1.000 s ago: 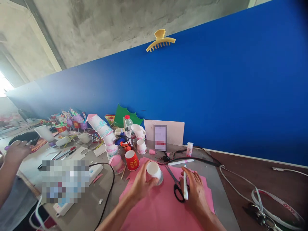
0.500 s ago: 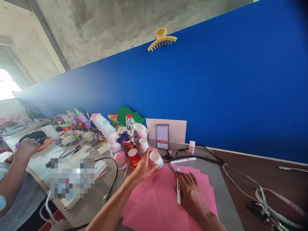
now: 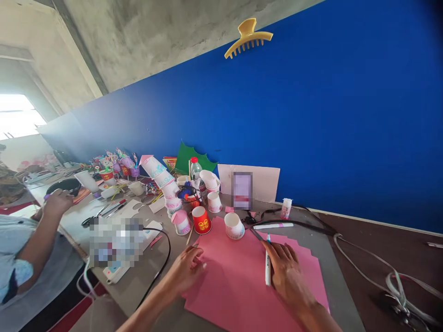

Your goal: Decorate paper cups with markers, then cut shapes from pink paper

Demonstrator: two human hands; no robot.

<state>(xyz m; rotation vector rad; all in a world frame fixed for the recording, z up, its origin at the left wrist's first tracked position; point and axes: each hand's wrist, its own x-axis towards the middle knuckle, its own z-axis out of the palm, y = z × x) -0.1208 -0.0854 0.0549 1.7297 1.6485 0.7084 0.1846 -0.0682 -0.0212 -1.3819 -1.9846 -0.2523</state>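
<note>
My left hand (image 3: 188, 268) is over the left edge of a stack of pink paper (image 3: 231, 286), holding nothing, fingers loosely bent with the thumb apart. My right hand (image 3: 285, 267) lies palm down on the same paper, fingers stretched out. Its index finger rests across a white marker (image 3: 267, 272) with a blue end. Upright at the paper's far edge stands a white paper cup (image 3: 234, 227), touched by neither hand. To its left are a red paper cup (image 3: 201, 221) and a pink-topped cup (image 3: 181, 223).
A leaning tower of cups (image 3: 166, 180) rises behind. A phone (image 3: 242, 190) leans against a white board (image 3: 268, 182). Another marker (image 3: 273, 226) lies by a small bottle (image 3: 286, 209). Black cables and a power strip (image 3: 119, 272) are on the left, where another person's hand (image 3: 57, 203) works.
My left hand has let go of the white cup and drawn back toward me and left. The cup stands on the paper. My right hand stays in place as the view shifts.
</note>
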